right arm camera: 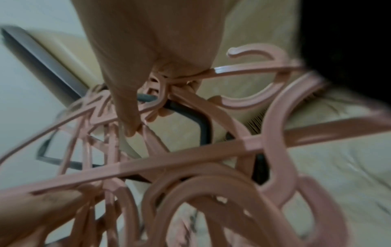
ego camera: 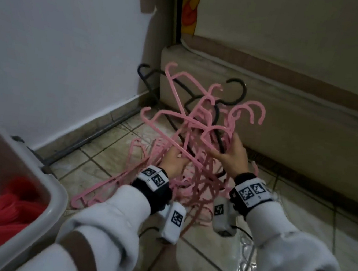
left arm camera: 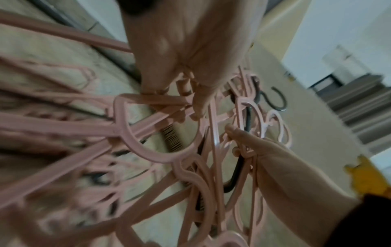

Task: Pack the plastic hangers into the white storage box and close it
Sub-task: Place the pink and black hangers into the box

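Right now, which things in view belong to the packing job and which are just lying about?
Job:
pink hangers, gripped by left hand and right hand
black hangers, tangled in
white storage box, open, red hangers inside

Lying about:
mattress
metal rod

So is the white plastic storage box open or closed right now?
Open. The white plastic storage box at lower left shows its rim with no lid on it, and red hangers are visible inside. No lid is in view.

A tangled bunch of pink plastic hangers [ego camera: 188, 123], with a few black hangers [ego camera: 235, 92] caught among them, stands partly lifted off the tiled floor. The white storage box [ego camera: 43, 178] sits open at left, red hangers [ego camera: 0, 207] inside.
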### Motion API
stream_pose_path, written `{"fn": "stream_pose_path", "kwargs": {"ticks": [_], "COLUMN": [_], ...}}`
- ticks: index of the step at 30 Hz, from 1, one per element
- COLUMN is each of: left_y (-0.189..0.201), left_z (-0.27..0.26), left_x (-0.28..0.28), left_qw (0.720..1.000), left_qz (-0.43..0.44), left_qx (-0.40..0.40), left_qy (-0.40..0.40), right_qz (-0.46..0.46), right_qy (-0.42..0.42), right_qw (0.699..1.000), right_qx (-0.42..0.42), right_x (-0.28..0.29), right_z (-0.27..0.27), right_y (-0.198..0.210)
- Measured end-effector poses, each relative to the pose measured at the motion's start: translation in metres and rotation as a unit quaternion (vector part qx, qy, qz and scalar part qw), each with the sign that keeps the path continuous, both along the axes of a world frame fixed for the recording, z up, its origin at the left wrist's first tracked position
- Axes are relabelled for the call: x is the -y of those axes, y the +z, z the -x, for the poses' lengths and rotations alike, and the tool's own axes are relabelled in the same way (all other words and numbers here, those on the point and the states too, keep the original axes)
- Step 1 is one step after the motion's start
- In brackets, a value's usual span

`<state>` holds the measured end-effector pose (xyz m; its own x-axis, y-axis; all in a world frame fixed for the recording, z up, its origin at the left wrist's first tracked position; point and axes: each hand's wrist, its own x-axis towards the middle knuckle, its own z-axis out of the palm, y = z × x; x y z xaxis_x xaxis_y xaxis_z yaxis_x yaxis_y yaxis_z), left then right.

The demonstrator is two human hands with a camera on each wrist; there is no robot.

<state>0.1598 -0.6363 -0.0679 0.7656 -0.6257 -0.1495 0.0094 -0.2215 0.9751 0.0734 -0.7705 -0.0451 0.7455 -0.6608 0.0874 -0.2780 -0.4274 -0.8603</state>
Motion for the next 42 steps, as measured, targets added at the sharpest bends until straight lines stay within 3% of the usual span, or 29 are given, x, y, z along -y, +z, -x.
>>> {"fn": "stream_pose_path", "kwargs": {"ticks": [6, 11, 17, 22, 26, 32, 36, 42], "left_y": [0.086, 0.159, 0.236, 0.270, 0.262, 0.209, 0.164, 0.095], "left_z": [-0.008, -0.021, -0.037, -0.047, -0.053, -0.050, -0.047, -0.054], "left_x": [-0.015, -0.065, -0.162, -0.261, -0.340, -0.429, -0.465, -0.486], "left_qw": [0.993, 0.976, 0.948, 0.930, 0.927, 0.926, 0.933, 0.934], "left_qz": [0.086, 0.126, 0.184, 0.190, 0.166, 0.125, 0.050, 0.004], "left_qx": [0.074, 0.165, 0.227, 0.251, 0.235, 0.182, 0.151, 0.093], "left_qy": [0.024, 0.058, 0.127, 0.189, 0.240, 0.306, 0.322, 0.345], "right_qz": [0.110, 0.234, 0.255, 0.244, 0.248, 0.266, 0.262, 0.280], "right_qy": [0.018, 0.014, 0.061, 0.131, 0.176, 0.266, 0.323, 0.379], "right_qw": [0.991, 0.965, 0.945, 0.923, 0.915, 0.901, 0.895, 0.876], "right_qx": [0.073, 0.115, 0.197, 0.268, 0.265, 0.217, 0.161, 0.104], "right_x": [-0.015, -0.059, -0.156, -0.252, -0.324, -0.404, -0.434, -0.449], "right_z": [-0.003, -0.022, -0.058, -0.081, -0.100, -0.120, -0.131, -0.145], "right_y": [0.097, 0.168, 0.246, 0.282, 0.274, 0.226, 0.184, 0.123]}}
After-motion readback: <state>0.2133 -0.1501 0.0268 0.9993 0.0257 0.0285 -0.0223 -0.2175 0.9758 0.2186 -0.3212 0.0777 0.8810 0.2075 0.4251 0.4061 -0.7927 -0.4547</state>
